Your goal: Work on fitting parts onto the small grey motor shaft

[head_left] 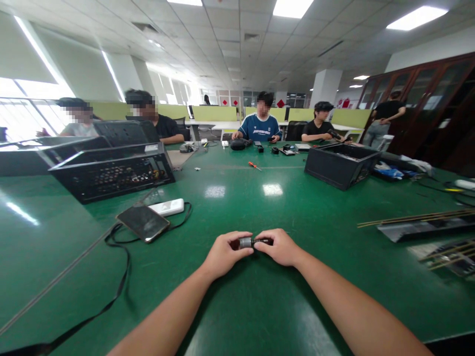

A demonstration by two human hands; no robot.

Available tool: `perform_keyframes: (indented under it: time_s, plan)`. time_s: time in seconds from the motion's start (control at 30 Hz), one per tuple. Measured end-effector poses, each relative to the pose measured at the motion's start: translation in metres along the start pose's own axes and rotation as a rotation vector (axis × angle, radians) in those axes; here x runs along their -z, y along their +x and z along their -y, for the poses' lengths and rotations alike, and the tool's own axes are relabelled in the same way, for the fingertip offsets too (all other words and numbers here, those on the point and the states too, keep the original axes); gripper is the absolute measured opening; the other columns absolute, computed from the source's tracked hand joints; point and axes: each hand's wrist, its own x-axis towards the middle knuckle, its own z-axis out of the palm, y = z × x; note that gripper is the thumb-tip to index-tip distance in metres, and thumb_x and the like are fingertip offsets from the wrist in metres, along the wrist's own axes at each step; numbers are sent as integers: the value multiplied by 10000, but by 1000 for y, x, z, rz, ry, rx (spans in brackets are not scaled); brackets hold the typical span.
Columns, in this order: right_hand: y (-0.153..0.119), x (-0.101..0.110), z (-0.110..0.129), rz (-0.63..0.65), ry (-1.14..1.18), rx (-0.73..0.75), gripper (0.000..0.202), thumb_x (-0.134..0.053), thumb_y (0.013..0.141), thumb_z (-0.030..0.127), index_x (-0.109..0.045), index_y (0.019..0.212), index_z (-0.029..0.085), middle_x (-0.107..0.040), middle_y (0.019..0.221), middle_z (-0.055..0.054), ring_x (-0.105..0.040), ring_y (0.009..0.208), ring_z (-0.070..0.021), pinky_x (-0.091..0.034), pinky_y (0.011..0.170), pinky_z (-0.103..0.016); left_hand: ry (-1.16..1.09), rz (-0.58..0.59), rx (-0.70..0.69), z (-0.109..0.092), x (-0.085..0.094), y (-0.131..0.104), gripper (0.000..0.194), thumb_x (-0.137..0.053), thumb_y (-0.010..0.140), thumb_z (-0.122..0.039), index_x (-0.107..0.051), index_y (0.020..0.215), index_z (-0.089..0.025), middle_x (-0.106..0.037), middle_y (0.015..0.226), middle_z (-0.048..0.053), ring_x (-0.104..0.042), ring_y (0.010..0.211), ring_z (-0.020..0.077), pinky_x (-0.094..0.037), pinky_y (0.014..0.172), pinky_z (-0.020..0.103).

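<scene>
Phone [143, 222]: lies on the left of the counter [237, 202], near a white block [169, 207] and well apart from both hands.
Left hand [220, 255]: fingers clamped on a silver cylinder [245, 243], thumb on the near side, the others on the far side.
Silver cylinder: between the hands, near middle of the scene; I cannot tell whether it touches the counter. It looks like metal, so likely stiff, fairly heavy for its size and hard to crush. Its round side could roll or slip; the best hold is across the broad middle, from opposite sides.
Dark rod [265, 241]: just right of the cylinder and in line with it; whether the two are joined is unclear. Slimmer, probably stiff and light; a straight fingertip pinch suits it, without sideways bending.
Right hand [281, 246]: fingers clamped on the dark rod, partly hiding it.
</scene>
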Motion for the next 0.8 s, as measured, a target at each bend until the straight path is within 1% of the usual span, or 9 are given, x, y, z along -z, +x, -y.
perform_keyframes:
  time_s: [0.33,0.53,0.8]
  plan:
    - [1,0,-1,3,8,-13,193,-604,827,307,-733,916,195,-726,838,-27,-635,746,-178,-454,688,-272,-15,-2,20,-1,0,0,388,-750,680,-312,-704,1048,-198,-715,1030,67,-644,957,255,-480,891,358]
    - [0,0,-2,2,14,-17,187,-603,826,300,-733,911,196,-727,829,-24,-634,738,-180,-447,674,-270,-40,-2,35,-2,0,0,370,-751,680,-282,-706,1038,-202,-717,1018,54,-644,948,245,-478,868,332]
    - [0,0,-3,2,5,-24,194,-606,823,305,-731,919,192,-724,825,-26,-628,724,-176,-443,664,-269,-65,2,52,-3,0,-1,370,-752,681,-279,-704,1035,-186,-717,998,58,-648,917,243,-479,843,331]
